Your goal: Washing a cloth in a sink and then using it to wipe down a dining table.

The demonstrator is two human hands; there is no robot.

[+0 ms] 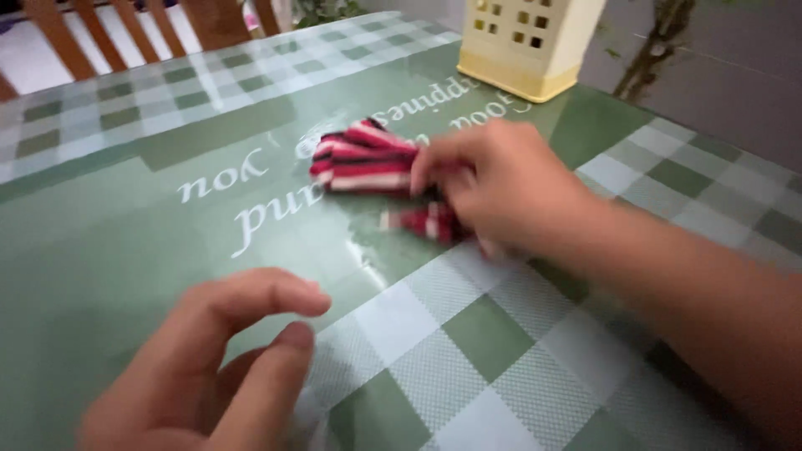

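Observation:
A small folded cloth (363,160) with red, white and dark stripes lies on the green checked tablecloth (493,351). My right hand (501,188) rests on its right part, fingers pinched on the fabric; a striped bit shows under the hand. My left hand (209,367) hovers low at the near left, fingers curled but apart, holding nothing. The picture is blurred by motion.
A cream box-like holder (526,42) with square holes stands at the far edge of the table. Wooden chair backs (150,29) line the far left side. White lettering is printed on the plain green middle of the cloth.

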